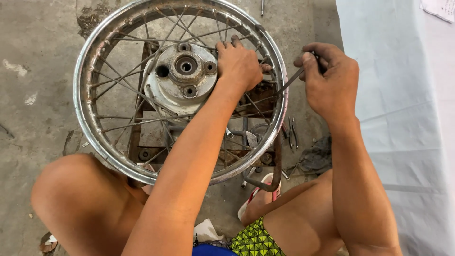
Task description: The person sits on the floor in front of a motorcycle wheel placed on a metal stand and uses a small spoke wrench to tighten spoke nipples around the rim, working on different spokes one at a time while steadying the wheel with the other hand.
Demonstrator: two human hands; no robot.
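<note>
A spoked metal wheel, its chrome rim [86, 118] rusty in places, lies flat in front of me on a rusty metal stand. Its grey hub [182, 76] with several bolt holes sits at the centre. My left hand [239, 64] rests on the spokes just right of the hub, fingers curled over them. My right hand [329, 78] is outside the rim at the right, pinching a thin metal spoke [290, 80] that runs down-left to the rim's edge.
Bare concrete floor [38, 57] surrounds the wheel. A white sheet [403, 95] covers the right side. Pliers [291, 132], small tools and a dark rag [315, 156] lie on the floor by the rim's lower right. My knees frame the wheel's near edge.
</note>
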